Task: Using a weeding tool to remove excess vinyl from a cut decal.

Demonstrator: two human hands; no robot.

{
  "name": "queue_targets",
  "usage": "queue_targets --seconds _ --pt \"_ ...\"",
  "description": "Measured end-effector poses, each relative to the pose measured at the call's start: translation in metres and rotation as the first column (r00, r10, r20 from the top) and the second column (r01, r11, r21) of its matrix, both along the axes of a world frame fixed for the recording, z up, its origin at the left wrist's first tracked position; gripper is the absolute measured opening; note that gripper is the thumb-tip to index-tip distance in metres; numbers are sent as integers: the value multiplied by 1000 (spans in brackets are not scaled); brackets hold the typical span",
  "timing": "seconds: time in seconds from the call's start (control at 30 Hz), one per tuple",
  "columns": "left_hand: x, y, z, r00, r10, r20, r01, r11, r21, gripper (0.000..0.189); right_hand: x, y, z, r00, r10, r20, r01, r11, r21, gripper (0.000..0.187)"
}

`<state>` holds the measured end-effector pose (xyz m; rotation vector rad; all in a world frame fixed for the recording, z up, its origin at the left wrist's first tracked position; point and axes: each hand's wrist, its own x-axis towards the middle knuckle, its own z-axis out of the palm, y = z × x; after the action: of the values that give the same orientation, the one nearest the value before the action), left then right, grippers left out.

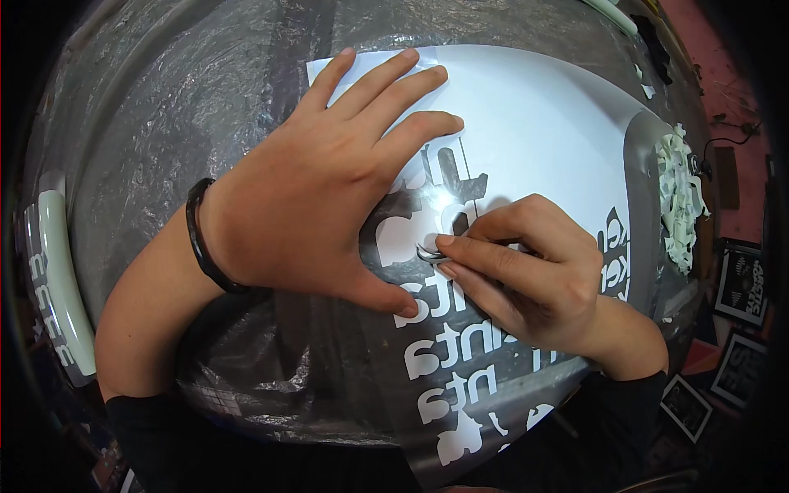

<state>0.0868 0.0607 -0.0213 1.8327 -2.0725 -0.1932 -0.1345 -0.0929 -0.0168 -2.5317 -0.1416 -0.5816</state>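
Note:
A sheet of white vinyl film (pixel 542 98) lies before me, its lower part cut into rows of white letters (pixel 468 336) on a clear backing. My left hand (pixel 308 191) rests spread on the upper left of the sheet, holding nothing; its thumb touches the lettering. Between thumb and fingers, my right hand (pixel 536 271) pinches small curved metal tweezers (pixel 429 254). Their tips meet the edge of a white letter (pixel 400 237), inside the gap between my left thumb and index finger. Much of the tweezers is hidden by my right fingers.
Plastic wrap covers the table (pixel 179 105). A crumpled heap of peeled vinyl scraps (pixel 681 197) sits at the right edge. A roll of lettered film (pixel 61 283) lies at the far left, and another pale roll (pixel 610 15) at the top right. Framed prints (pixel 739 283) stand beyond the table.

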Motion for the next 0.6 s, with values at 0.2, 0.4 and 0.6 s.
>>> queue_targets --seconds 0.2,0.4,0.6 --pt "1 1 -2 1000 -9 17 9 1000 -23 135 0 4 -3 999 -33 38 36 997 -68 26" --pt "11 1 -12 953 -14 301 -5 998 61 134 0 7 -7 990 -23 137 44 988 -150 25" --pt "6 -3 -12 950 -50 308 41 999 35 136 -2 7 3 999 -21 -24 19 994 -107 30"
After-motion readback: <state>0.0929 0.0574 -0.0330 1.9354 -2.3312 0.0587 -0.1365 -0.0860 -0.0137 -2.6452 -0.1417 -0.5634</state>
